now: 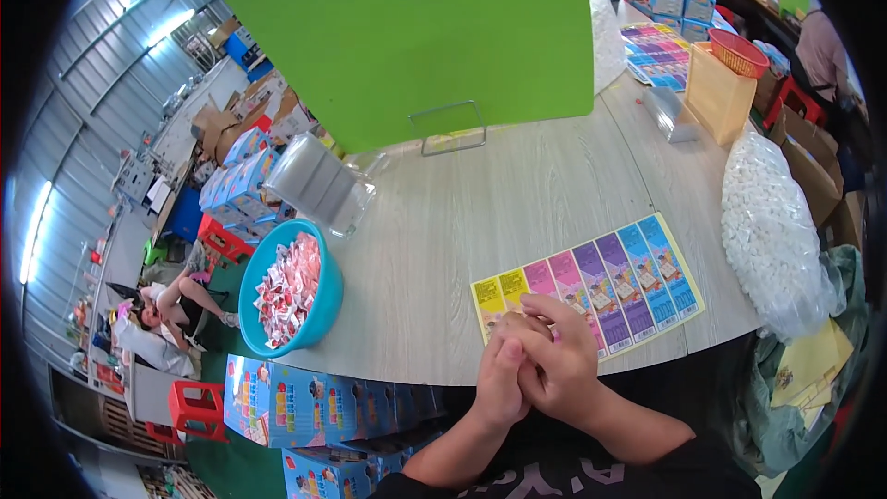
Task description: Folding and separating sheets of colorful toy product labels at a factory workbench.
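Note:
My left hand [504, 374] and my right hand [565, 356] are clasped together at the table's near edge. Their fingers are closed and folded over each other, and no object shows in them. Just beyond and partly under them lies a sheet of label strips [637, 286] in yellow, pink, purple and blue, its lower left part hidden by my hands. To the left, a turquoise bowl [334, 291] holds a heap of small red-and-white wrapped packets [288, 291]. Behind the bowl, a stack of clear plastic trays or sleeves [319, 183] lies tilted.
A green board [416, 37] stands across the table's far side, a wire stand [450, 129] at its foot. At right are a clear bag of white pieces [771, 231], a wooden box [721, 92] and a red basket [739, 53]. Blue printed cartons [314, 402] sit below the left edge.

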{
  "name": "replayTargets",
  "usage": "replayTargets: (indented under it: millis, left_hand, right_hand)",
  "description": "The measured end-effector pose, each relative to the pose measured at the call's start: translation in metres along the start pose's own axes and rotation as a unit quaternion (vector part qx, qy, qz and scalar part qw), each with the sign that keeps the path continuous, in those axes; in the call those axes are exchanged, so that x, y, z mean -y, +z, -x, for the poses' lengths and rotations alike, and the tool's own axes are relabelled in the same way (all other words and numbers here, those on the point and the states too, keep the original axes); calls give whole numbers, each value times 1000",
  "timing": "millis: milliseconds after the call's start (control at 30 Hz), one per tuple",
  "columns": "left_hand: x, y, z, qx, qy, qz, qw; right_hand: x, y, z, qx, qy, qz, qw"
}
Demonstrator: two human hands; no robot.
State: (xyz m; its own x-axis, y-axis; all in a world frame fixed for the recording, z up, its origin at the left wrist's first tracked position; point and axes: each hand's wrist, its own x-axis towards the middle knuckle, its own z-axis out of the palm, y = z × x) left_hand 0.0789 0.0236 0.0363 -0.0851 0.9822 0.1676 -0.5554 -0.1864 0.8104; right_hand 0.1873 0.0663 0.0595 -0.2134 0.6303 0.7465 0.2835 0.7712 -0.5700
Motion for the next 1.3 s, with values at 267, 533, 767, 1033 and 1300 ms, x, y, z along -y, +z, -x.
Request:
replayTargets:
  millis: [267,533,767,1033,1300]
  left_hand:
    - [-10,8,-9,-128,-12,101,987]
    - [9,18,5,-46,-39,-115,992]
    - [-13,17,12,141,-78,39,986]
    - [-38,22,-16,-23,49,65,996]
    - [39,28,1,-17,324,-14,946]
  right_hand:
    - [-11,-9,6,61,-73,-21,995]
    - [-1,-16,5,63,-61,14,996]
    - [7,-22,-7,75,-59,22,995]
    - [12,-3,13,175,-107,-170,964]
    - [25,-8,-20,207,-145,-38,967]
